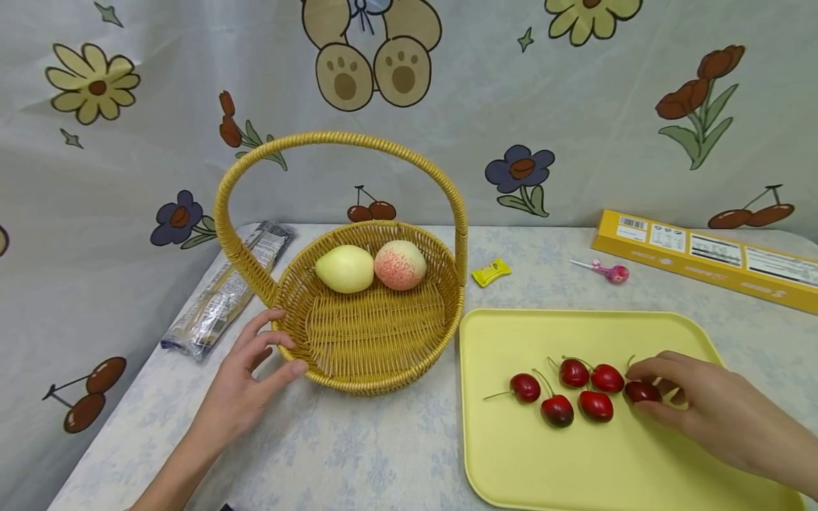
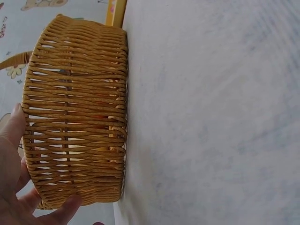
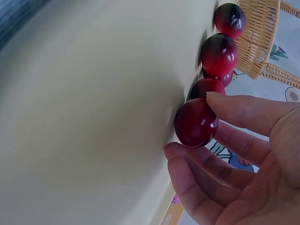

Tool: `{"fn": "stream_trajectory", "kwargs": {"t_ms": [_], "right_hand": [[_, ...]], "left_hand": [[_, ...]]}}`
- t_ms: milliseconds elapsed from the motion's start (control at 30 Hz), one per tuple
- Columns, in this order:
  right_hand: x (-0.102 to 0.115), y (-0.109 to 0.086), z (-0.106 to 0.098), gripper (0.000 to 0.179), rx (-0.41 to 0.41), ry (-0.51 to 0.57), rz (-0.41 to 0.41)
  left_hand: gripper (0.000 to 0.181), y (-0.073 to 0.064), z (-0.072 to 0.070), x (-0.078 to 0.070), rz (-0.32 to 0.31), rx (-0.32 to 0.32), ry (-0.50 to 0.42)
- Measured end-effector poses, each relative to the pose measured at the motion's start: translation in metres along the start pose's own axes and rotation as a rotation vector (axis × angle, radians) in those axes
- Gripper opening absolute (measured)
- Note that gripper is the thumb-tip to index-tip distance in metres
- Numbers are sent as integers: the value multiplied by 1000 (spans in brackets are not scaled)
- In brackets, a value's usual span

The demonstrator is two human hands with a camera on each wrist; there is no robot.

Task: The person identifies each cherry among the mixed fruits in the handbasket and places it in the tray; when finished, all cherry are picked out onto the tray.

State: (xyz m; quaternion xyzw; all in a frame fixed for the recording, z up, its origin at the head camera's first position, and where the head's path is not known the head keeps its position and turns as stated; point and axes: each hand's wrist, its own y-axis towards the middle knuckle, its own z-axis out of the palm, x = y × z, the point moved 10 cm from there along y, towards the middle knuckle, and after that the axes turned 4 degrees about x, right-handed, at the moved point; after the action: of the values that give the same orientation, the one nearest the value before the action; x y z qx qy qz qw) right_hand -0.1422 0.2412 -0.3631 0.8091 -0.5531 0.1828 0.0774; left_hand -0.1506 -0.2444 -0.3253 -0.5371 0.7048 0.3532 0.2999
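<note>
A yellow wicker basket (image 1: 367, 387) with a tall arched handle stands left of centre, holding a pale yellow-green pear (image 1: 345, 269) and a pink-speckled peach (image 1: 400, 265). My left hand (image 1: 246, 387) holds the basket's near left rim with bent fingers; in the left wrist view, the thumb lies on the rim and another fingertip touches the woven side. On a yellow tray (image 1: 511, 461) to the right, my right hand (image 1: 709, 408) pinches a dark red cherry (image 3: 194, 123) between thumb and fingers. Several other stemmed cherries (image 1: 596, 406) lie grouped just left of it.
Behind the tray are a small yellow wrapped candy (image 1: 491, 272), a pink lollipop (image 1: 615, 274) and a long orange-yellow box (image 1: 716, 259). A clear plastic packet (image 1: 224, 298) lies left of the basket. A patterned cloth (image 1: 447, 85) hangs at the back.
</note>
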Motion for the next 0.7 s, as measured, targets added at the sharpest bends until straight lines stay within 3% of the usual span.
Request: {"fn": "stream_trajectory", "kwargs": {"t_ms": [267,367,500,700], "right_hand": [[-6,-3,4,35,-4,-15,14],[-9,-5,7,35,31,-18,45],[-5,-7,0,33,18,-54,69],[16,-11,-27,29,-165,-98,-16]], "left_hand": [[15,-2,1,-2,12,1,16],[16,-3,1,-1,15,1,19],[17,-4,2,-3,18,2,25],[19,-4,-1,-6,19,31,103]]}}
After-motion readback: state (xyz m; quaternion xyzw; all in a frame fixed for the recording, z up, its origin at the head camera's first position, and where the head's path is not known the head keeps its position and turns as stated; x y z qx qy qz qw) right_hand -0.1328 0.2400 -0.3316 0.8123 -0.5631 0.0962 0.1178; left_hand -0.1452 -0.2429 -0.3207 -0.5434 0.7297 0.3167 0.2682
